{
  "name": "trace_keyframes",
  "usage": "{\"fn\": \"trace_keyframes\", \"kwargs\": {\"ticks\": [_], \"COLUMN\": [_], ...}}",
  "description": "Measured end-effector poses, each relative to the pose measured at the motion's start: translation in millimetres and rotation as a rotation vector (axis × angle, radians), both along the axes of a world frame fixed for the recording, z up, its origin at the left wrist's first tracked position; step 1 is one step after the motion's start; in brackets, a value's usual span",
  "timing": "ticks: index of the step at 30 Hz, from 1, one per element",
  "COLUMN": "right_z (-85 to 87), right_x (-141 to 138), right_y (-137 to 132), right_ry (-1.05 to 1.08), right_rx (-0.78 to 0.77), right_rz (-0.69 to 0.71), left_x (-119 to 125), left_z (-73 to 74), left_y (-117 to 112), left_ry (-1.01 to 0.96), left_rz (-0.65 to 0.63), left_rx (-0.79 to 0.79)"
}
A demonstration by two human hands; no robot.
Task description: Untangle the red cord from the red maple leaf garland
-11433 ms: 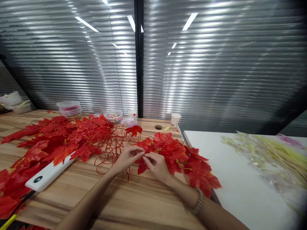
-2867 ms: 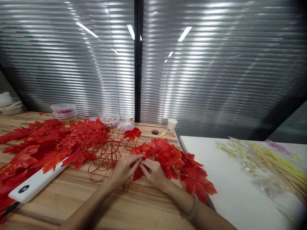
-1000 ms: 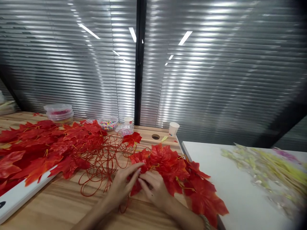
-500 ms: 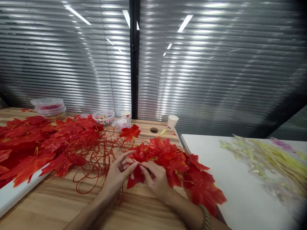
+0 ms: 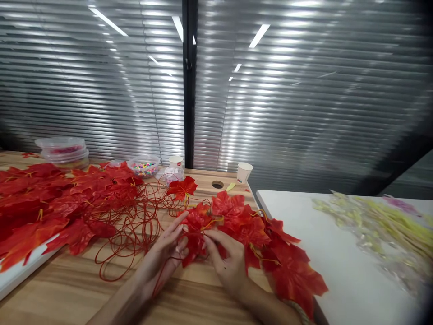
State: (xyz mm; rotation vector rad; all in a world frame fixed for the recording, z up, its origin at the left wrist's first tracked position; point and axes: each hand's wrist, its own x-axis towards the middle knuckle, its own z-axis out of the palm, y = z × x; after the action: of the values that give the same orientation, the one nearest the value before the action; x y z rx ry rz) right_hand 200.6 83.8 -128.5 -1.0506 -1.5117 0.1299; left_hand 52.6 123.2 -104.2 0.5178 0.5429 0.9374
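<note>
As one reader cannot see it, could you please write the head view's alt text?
A right hand pinches red cord running to the left hand over red maple-shaped leaves on a wooden table; more leaves and tangled cord lie to the left.

Leaf bunch: bright red, lobed leaves with pointed tips, slightly glossy, some orange at the edges; thin yellow stems show among them. Leaves overlap one another on the worktop; the big leaf at the bunch's near right reaches over the worktop's side edge.

Red cord: thin, tangled in loose loops left of the bunch. One short length is raised, nearly straight, across the bunch's near left part, pinched at its right end. Another strand hangs slack, nearer than the bunch. Whether cord joins any leaf: cannot tell.
</note>
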Motion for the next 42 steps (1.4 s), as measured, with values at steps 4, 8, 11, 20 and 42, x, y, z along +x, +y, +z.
{"fn": "trace_keyframes", "kwargs": {"ticks": [4,8,11,20,42], "right_z": [-3.5,-3.9,-3.6,-4.5,-11.9], "right_x": [0,-2,-3,-3,-1], "right_y": [3,10,16,21,28], "right_ry": [0.155,0.45,0.601,0.675,0.527], "right_rx": [-0.128,-0.302,-0.36,-0.396,-0.206], "right_rz": [0.042,0.148,0.172,0.219,0.195], "left_x": [-2,-1,-1,1,-3], "left_z": [4.4,4.5,1.8,5.8,-8.5], "left_y": [0,2,7,5,1], "left_ry": [-0.048,-0.005,0.058,0.079,0.339], "left_rz": [-0.013,-0.005,0.007,-0.082,-0.546], "left_rx": [0.011,0.068,0.118,0.193,0.463]}}
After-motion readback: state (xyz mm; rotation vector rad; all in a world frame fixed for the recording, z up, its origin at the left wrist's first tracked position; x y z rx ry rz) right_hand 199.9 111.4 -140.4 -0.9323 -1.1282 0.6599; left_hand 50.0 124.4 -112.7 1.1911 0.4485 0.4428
